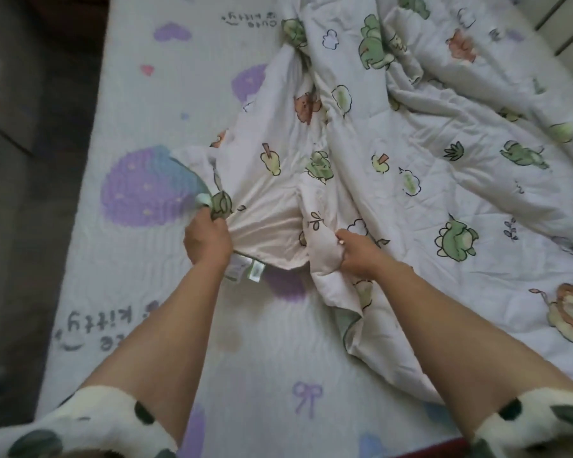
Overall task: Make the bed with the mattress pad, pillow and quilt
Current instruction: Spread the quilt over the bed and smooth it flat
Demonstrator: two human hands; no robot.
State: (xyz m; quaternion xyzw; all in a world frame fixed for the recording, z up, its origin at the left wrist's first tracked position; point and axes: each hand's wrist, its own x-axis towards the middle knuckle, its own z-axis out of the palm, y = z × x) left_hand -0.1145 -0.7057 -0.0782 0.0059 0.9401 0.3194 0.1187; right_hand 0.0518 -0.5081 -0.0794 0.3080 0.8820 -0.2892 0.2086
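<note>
View from above of a person's two bare forearms reaching across a bed. The left hand [207,241] grips the near edge of a white quilt [411,143] printed with green dinosaurs and lions. Its fingers [212,223] are curled tight round a bunch of the cloth, with two small sewn-in labels [245,271] just below them. The right hand [358,254], a little to the side, holds a thick fold of the same quilt, fingers clenched on it and thumb on top. Between the two sets of fingers the cloth is pulled taut into fan-shaped creases. Beyond them and away to the right, the quilt lies crumpled in heaps. Under the fingers, and stretching left of them and back toward the person, lies the mattress pad [146,292]. It is pale with purple strawberries, hearts and writing, and it lies flat on the bed. No pillow is in view. White sleeves [90,421] with dark spots show at the bottom corners. The step in hand looks to be finding the quilt's edge and spreading it. To do it well, the hands would likely work apart along the hem from the labels until each reaches a corner. They would then lift and shake so the bunched part opens out, without dragging the pad beneath into wrinkles.
</note>
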